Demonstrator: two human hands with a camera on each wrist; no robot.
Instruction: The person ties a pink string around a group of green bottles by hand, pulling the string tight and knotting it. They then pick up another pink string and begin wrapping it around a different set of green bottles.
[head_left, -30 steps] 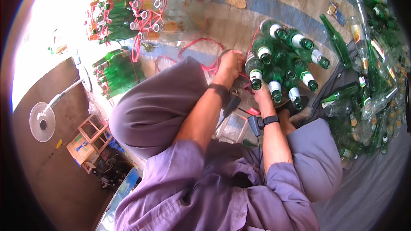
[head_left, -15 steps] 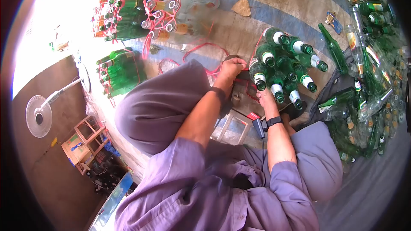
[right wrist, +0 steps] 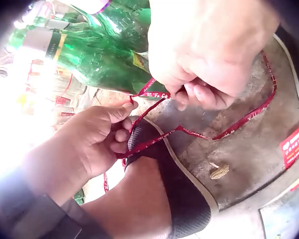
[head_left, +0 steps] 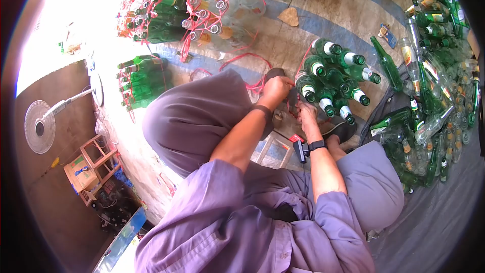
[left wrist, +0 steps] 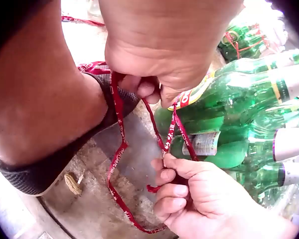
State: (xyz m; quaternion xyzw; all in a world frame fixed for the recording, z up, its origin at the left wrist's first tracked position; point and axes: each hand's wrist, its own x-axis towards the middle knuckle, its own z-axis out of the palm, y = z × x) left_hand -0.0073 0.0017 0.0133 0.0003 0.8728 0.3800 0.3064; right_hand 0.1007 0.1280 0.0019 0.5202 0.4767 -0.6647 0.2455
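- No text can be read in any view.
- White marks on the red ribbon (left wrist: pixel 120 149): too small to read.
- Fine print on the paper label (left wrist: pixel 205 143) of a green bottle (left wrist: pixel 234 158), 4 o'clock, left wrist view: illegible.
- White characters on the red card (right wrist: pixel 294 146), 3 o'clock, right wrist view: blurred.

Open floor (head_left: pixel 283 45): bare strip between the stacked green bottles (head_left: pixel 333 78) and the tied bundles (head_left: pixel 187 15), passable.
Gap between left hand (left wrist: pixel 164 50) and right hand (left wrist: pixel 209 199): narrow, walled by the stack on one side and the sandalled foot (left wrist: pixel 65 129) on the other, crossed by loops of red strap (left wrist: pixel 120 149); bare floor shows beneath.
Pile of loose bottles (head_left: pixel 434 91): blocks the person's right, near the stack.
One bent leg (head_left: pixel 197 116): closes the left.
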